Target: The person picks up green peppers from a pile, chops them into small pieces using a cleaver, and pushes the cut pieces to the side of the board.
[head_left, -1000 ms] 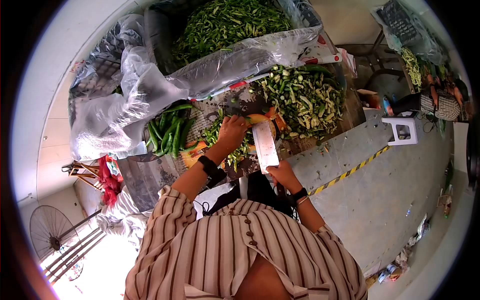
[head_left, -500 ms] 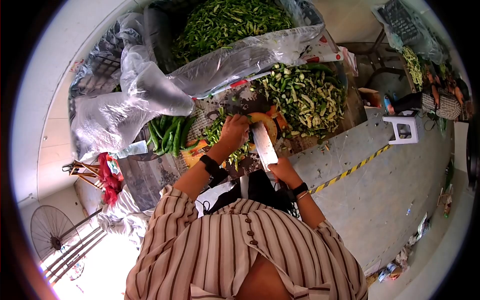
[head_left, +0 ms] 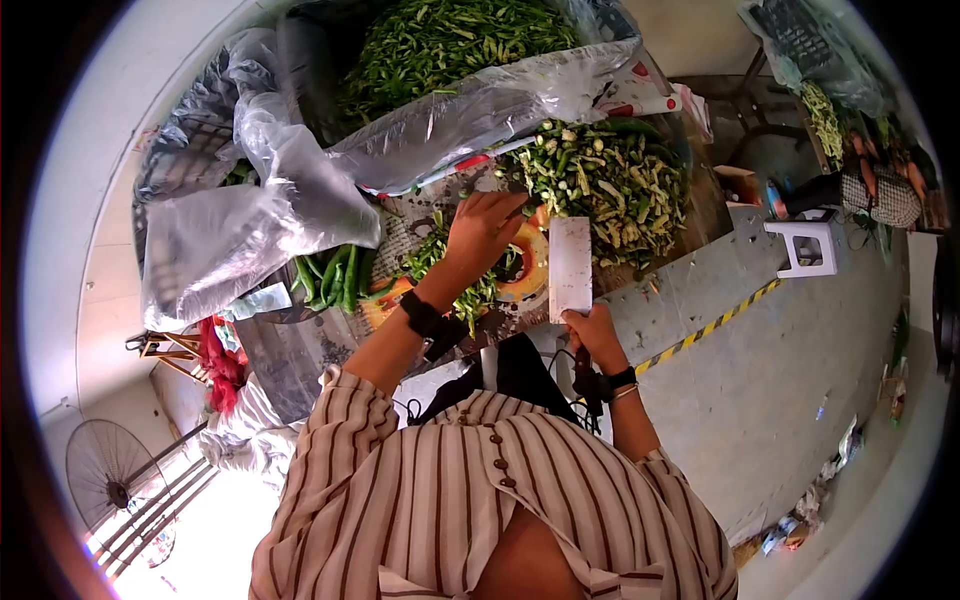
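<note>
My right hand (head_left: 597, 335) is closed around the handle of a cleaver (head_left: 571, 268), its broad pale blade pointing away from me beside the chopped pile. Palm down, my left hand (head_left: 482, 232) reaches over the far side of a yellow-orange round board (head_left: 533, 278) with its fingers stretched out. Green pepper pieces (head_left: 428, 256) lie left of that hand and below it. To the board's right is a large heap of chopped green peppers (head_left: 610, 190). Whole green peppers (head_left: 348, 272) rest at the left, partly under clear plastic.
A plastic-lined crate (head_left: 480, 85) full of cut green peppers stands behind the worktable (head_left: 300, 355). A white stool (head_left: 803, 250) is on the floor at right, near another person's arms (head_left: 868, 175). A fan (head_left: 110, 470) stands lower left.
The cleaver has moved right, off the board, and turned more upright. My left hand has shifted slightly right and away from me, its fingers straightening. My right hand has moved right with the cleaver.
</note>
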{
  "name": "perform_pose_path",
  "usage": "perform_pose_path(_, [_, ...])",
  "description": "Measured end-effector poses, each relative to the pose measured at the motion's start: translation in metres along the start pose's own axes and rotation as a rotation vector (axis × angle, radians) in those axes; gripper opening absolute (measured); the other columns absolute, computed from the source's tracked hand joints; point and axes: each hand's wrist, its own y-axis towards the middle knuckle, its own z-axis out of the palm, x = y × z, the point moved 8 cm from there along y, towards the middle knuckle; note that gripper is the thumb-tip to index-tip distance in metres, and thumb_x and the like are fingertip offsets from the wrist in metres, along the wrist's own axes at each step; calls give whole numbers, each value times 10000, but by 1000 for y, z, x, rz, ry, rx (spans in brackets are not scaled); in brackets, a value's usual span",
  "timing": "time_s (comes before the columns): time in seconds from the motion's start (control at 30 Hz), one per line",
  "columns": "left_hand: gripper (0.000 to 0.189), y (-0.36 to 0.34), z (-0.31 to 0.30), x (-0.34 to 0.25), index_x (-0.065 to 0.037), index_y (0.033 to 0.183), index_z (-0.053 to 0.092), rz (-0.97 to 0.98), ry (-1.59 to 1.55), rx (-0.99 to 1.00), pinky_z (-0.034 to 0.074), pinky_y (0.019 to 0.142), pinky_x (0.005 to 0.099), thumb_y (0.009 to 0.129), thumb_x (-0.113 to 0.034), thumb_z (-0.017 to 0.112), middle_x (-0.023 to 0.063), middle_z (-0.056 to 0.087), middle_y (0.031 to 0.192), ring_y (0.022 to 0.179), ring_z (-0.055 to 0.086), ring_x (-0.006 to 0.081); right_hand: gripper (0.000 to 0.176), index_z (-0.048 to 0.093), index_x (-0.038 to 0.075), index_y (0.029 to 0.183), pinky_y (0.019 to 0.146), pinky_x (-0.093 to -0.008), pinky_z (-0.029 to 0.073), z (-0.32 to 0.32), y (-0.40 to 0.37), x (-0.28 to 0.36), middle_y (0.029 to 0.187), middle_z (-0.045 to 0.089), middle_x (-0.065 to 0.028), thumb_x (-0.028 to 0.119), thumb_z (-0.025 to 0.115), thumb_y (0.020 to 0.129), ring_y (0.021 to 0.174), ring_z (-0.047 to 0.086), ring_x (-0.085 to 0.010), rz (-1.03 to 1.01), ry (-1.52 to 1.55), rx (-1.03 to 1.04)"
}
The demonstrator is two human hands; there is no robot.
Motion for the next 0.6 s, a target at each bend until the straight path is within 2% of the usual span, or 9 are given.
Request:
perform_pose_path(0.1, [131, -6, 17, 15, -60, 859, 628, -34, 104, 77, 408, 797, 393, 753, -128, 591, 85, 607, 901, 881, 542, 277, 293, 520, -3, 562, 346, -268, 374, -10, -6, 3, 426, 481, -50, 166, 585, 792, 325, 464, -135, -8, -20, -45])
perform_pose_path(0.17, [151, -25, 43, 33, -70, 869, 631, -14, 224, 307, 408, 798, 392, 731, -108, 581, 84, 608, 905, 910, 538, 273, 287, 524, -3, 568, 348, -270, 377, -13, -4, -9, 424, 477, -47, 164, 581, 793, 325, 462, -135, -19, -36, -34])
perform_pose_path(0.43, [164, -39, 71, 40, -110, 847, 650, -29, 297, 419, 426, 809, 369, 691, -107, 601, 46, 586, 913, 893, 521, 260, 291, 530, -13, 560, 350, -273, 380, 6, -14, -11, 424, 480, -47, 167, 582, 782, 334, 471, -138, 3, -118, 17])
perform_pose_path(0.53, [155, -40, 78, 42, -113, 838, 657, -24, 304, 435, 449, 783, 370, 691, -107, 610, 51, 593, 901, 869, 543, 264, 284, 545, -38, 605, 362, -284, 394, 10, -14, -12, 468, 499, -49, 171, 570, 796, 360, 492, -138, 0, -154, 69])
perform_pose_path(0.6, [127, -39, 75, 41, -108, 817, 660, -23, 262, 360, 478, 713, 383, 705, -127, 603, 61, 602, 863, 791, 578, 277, 279, 551, -48, 617, 363, -293, 399, 10, -14, -11, 463, 498, -52, 170, 570, 791, 358, 493, -145, 15, -198, 58])
